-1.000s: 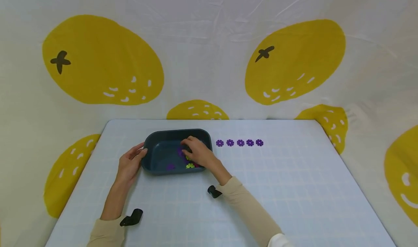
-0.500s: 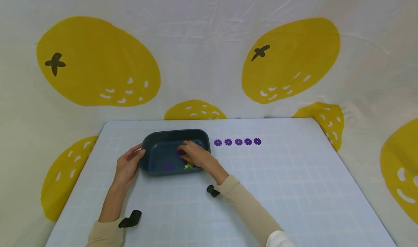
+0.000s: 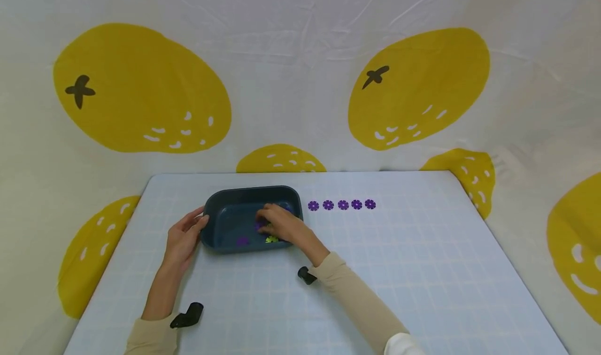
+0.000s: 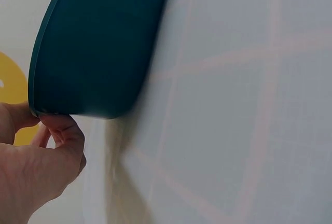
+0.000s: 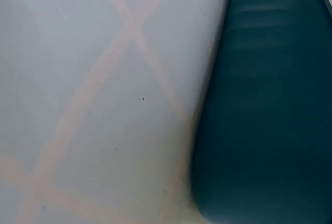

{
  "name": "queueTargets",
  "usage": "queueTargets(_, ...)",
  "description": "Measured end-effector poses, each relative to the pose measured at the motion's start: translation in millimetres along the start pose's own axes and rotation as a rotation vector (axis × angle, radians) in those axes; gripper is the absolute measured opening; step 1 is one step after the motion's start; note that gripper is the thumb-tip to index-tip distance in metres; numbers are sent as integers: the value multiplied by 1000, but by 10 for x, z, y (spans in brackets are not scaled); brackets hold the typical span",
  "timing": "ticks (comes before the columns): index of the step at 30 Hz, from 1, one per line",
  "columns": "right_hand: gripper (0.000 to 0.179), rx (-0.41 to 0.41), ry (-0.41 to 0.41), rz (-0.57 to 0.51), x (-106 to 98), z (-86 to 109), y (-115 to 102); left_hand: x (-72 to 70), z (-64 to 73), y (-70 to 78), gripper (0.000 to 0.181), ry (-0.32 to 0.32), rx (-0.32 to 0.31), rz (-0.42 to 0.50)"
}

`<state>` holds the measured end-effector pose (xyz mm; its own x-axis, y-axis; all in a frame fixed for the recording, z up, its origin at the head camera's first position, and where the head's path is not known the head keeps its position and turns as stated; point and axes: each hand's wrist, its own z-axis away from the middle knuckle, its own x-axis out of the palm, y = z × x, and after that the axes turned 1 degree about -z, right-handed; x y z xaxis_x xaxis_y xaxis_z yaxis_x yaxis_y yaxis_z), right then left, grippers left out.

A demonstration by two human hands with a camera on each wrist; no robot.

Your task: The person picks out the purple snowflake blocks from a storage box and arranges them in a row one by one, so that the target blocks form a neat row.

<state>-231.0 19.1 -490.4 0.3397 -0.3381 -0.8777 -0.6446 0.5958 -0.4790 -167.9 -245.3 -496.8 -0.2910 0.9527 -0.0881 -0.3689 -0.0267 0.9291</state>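
Observation:
A dark teal tray [image 3: 225, 248] stands on the table, its outer wall filling much of both wrist views. At its left end my left hand [image 3: 182, 242] grips the rim, thumb on one side and fingers on the other, as the left wrist view also shows. My right hand [image 3: 284, 224] reaches down inside the tray's right half. Its thumb and curled fingertips close on a purple snowflake disc [image 3: 259, 225]; the contact itself is partly hidden. Nearby in the tray lie a yellow-green snowflake disc [image 3: 272, 239] and another purple disc [image 3: 242, 241]. The hand covers other discs.
Right of the tray, several purple snowflake discs [image 3: 343, 205] lie in a straight, evenly spaced row. The table [image 3: 422, 271] has a pale checked cover and extends to the right and front. Behind it hangs a curtain [image 3: 291, 94] with large yellow fruit prints.
My right hand has lowered slightly into the tray and its fingers have drawn closer together around the purple disc. My left hand keeps its grip on the rim. The head view has shifted slightly.

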Motion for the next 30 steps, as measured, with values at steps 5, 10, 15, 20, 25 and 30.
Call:
queueTargets(5,24,-55,35,-57,10,-6,19,-5,1,-4,59,-2,-4,9)
queueTargets(10,15,-137,128,-119,11,1,41,3,23,16,60,3,-1,11)
queueTargets(15,11,-181,262,-152,20,12,55,0,10,7,59,5,-11,22)
queueTargets(20,12,-215,410,-200,33,9,59,-12,8,17,59,15,-13,20)
queueTargets(25,12,-223,565,-258,51,5,83,-16,12,12,59,20,-4,24)
queueTargets(30,12,-188,710,-379,46,22,115,-7,20,7,58,10,11,44)
